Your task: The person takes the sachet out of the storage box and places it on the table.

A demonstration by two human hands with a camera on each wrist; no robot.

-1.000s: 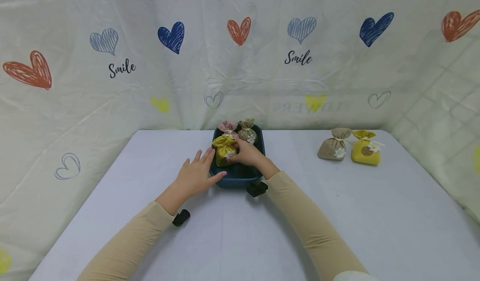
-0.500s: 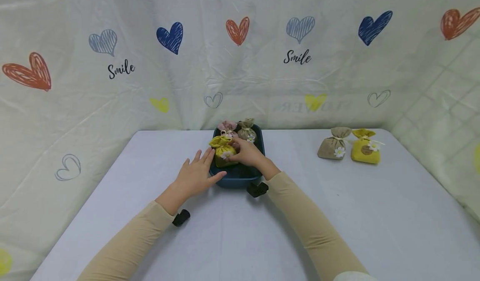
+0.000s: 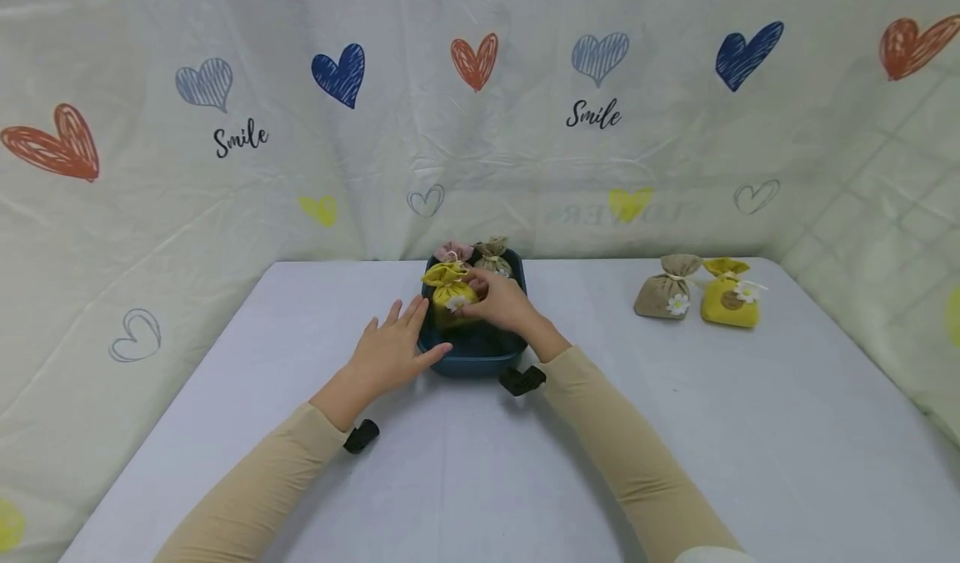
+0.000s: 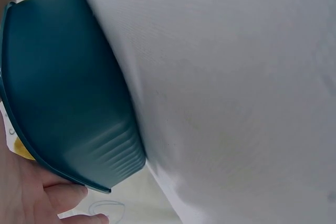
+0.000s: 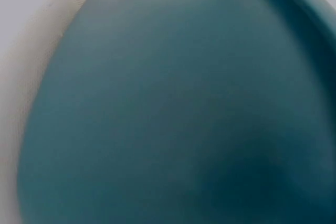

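In the head view a dark teal plastic basin (image 3: 471, 368) stands at the table's back edge. Inside it, my right hand (image 3: 506, 303) pinches a yellow drawstring pouch (image 3: 446, 316) with a white flower by its right side. Behind that pouch sit a pink pouch (image 3: 453, 251) and a beige pouch (image 3: 492, 248), both partly covered. My left hand (image 3: 388, 353) lies with fingers spread at the basin's left rim. The left wrist view has that hand (image 4: 29, 192) against the rim of the basin (image 4: 68, 87). Only the basin wall (image 5: 157, 103) fills the right wrist view, hiding the right fingers.
A second beige pouch (image 3: 660, 294) and a second yellow pouch (image 3: 731, 313) stand side by side at the table's back right. A white cloth backdrop (image 3: 517, 154) with printed hearts rises behind the white table (image 3: 450, 480).
The yellow pouch in my right hand has moved slightly up and to the right over the last half second. My left hand has stayed in place.
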